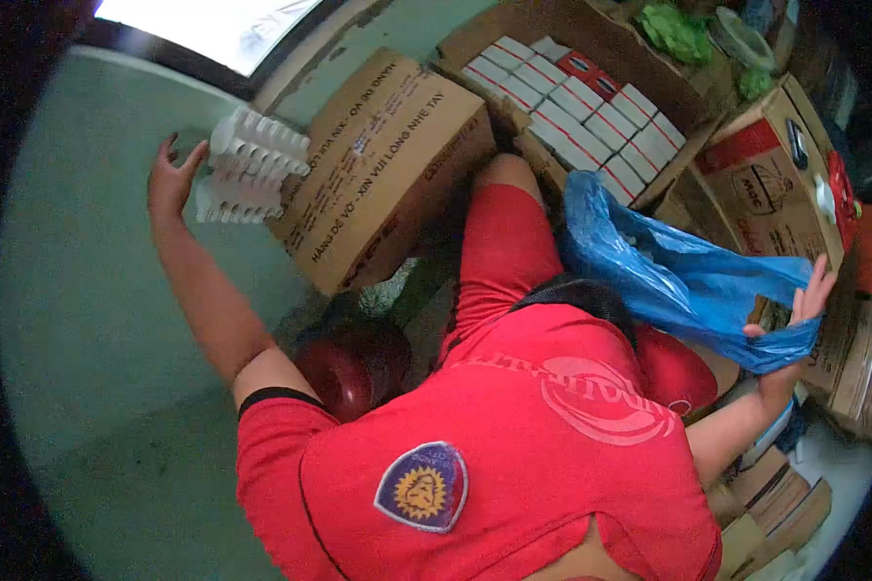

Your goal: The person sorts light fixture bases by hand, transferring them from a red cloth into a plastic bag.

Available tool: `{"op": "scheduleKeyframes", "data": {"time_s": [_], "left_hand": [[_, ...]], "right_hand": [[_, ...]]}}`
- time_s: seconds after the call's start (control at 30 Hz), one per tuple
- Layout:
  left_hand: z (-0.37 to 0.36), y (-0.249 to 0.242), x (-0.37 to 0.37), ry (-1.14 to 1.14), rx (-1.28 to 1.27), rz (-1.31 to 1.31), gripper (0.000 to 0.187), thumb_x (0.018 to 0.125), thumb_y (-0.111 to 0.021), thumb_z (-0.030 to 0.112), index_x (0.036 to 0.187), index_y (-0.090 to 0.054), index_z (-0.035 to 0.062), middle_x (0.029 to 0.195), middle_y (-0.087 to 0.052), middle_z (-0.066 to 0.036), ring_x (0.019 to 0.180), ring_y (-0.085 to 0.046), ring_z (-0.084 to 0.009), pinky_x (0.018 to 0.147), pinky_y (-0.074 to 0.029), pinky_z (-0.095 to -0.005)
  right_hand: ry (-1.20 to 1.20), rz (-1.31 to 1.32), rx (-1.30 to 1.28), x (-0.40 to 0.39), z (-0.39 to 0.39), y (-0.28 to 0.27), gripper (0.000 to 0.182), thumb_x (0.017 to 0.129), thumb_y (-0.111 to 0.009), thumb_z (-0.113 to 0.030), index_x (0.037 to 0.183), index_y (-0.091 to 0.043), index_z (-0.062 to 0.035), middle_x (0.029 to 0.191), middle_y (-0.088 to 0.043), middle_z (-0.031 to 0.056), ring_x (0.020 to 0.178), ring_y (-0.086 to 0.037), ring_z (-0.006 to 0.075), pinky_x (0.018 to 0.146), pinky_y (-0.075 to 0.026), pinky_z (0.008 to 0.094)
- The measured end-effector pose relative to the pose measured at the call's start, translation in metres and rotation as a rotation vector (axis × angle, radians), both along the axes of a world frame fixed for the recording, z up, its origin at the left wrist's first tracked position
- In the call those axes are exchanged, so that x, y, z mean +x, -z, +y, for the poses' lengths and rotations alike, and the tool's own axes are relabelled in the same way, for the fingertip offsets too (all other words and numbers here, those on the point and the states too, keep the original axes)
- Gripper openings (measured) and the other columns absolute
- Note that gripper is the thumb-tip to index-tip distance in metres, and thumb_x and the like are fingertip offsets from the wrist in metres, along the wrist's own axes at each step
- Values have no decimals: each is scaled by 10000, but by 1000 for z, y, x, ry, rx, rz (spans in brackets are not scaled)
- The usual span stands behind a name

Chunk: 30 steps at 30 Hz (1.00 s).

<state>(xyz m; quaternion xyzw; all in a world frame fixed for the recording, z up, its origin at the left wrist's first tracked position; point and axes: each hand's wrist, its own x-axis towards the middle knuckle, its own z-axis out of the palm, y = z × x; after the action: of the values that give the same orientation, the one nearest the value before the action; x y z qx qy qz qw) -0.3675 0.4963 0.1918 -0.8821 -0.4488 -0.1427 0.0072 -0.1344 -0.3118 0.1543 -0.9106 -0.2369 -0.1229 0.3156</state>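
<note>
My left hand [176, 179] is at the upper left, its thumb and a finger apart beside a stack of white ridged plastic pieces [252, 165]. The stack sits at the left edge of a closed cardboard box with printed text [388, 165]; whether my fingers touch it is unclear. On the right, my right hand [794, 334] is inside the rim of a blue plastic bag [669, 281], with its fingers spread and the film stretched around the hand. The bag's mouth hangs open beside my right leg.
An open carton [702, 107] holds several small white and red boxes [581, 111]. Another cardboard box [756, 184] stands at the right, with small items on top. A dark red round object [358, 373] lies by my left side. Flattened cardboard [775, 504] is at the lower right.
</note>
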Motion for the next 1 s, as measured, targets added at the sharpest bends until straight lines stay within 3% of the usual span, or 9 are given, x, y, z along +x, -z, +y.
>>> {"op": "scheduleKeyframes", "data": {"time_s": [0.13, 0.37, 0.47, 0.57, 0.63, 0.77, 0.83, 0.9, 1.0], "left_hand": [[-13, 4, 24, 3, -196, -63, 1005, 696, -753, 712, 1480, -454, 159, 1459, -513, -171, 1304, -527, -370, 1071, -428, -497], [31, 60, 52, -42, -64, -80, 981, 690, -755, 679, 1466, -442, 168, 1423, -562, -150, 1271, -562, -371, 1082, -312, -632], [-17, 39, 63, -178, 85, -52, 923, 702, -765, 642, 1423, -472, 147, 1382, -598, -143, 1219, -603, -359, 1072, -333, -610], [-65, 4, 67, -24, -67, -294, 896, 735, -773, 585, 1422, -450, 108, 1284, -659, -142, 1146, -643, -351, 1081, -379, -511], [-137, -14, 86, 313, -416, -665, 704, 767, -774, 490, 1280, -594, 43, 1174, -699, -158, 1075, -671, -312, 1032, -444, -420], [-311, -12, 160, 1092, -235, -603, 360, 707, -817, 337, 781, -721, -2, 1280, -636, -135, 1027, -673, -258, 864, -539, -370], [-388, 9, 189, 1395, -371, -617, 622, 593, -883, 331, 1110, -670, 59, 1014, -716, -157, 1056, -666, -290, 908, -515, -391], [-452, 36, 202, 1354, -734, -298, 567, 650, -874, 396, 1051, -630, 79, 1018, -694, -162, 1113, -623, -346, 925, -492, -424], [-463, 64, 200, 1388, -418, -521, 578, 614, -888, 381, 1038, -633, 81, 979, -679, -141, 1031, -621, -350, 967, -439, -445]], "right_hand": [[-50, 5, -25, 9, 3, -2, 1472, 495, -822, -722, 1601, -82, -93, 1660, -169, 120, 1526, -142, 345, 1201, -176, 563], [-171, 82, 73, 6, 38, -10, 1472, 466, -868, -639, 1608, -93, -128, 1669, -124, 126, 1529, -137, 336, 1208, -143, 548], [-178, 99, 35, 12, 49, -31, 1495, 445, -853, -681, 1609, -93, -131, 1669, -113, 140, 1534, -108, 336, 1209, -139, 541], [-191, -20, -100, 16, 52, -48, 1469, 476, -823, -719, 1609, -95, -132, 1668, -110, 144, 1534, -104, 333, 1206, -153, 538], [-276, -124, -37, 26, 57, -45, 1469, 480, -774, -781, 1590, -110, -85, 1661, -114, 162, 1528, -105, 348, 1206, -163, 524], [-295, -258, 97, 43, 86, -58, 1413, 510, -689, -838, 1541, -167, -24, 1651, -122, 186, 1516, -123, 370, 1204, -160, 518], [-317, -287, 167, 44, 97, -64, 1395, 525, -646, -867, 1516, -196, 6, 1646, -127, 198, 1510, -132, 382, 1204, -158, 516], [-324, -295, 192, 41, 102, -67, 1384, 540, -603, -895, 1491, -225, 36, 1641, -131, 210, 1505, -141, 393, 1203, -156, 513], [-299, -328, 162, 37, 100, -72, 1382, 562, -539, -938, 1454, -268, 82, 1634, -138, 228, 1496, -154, 410, 1202, -154, 508]]}}
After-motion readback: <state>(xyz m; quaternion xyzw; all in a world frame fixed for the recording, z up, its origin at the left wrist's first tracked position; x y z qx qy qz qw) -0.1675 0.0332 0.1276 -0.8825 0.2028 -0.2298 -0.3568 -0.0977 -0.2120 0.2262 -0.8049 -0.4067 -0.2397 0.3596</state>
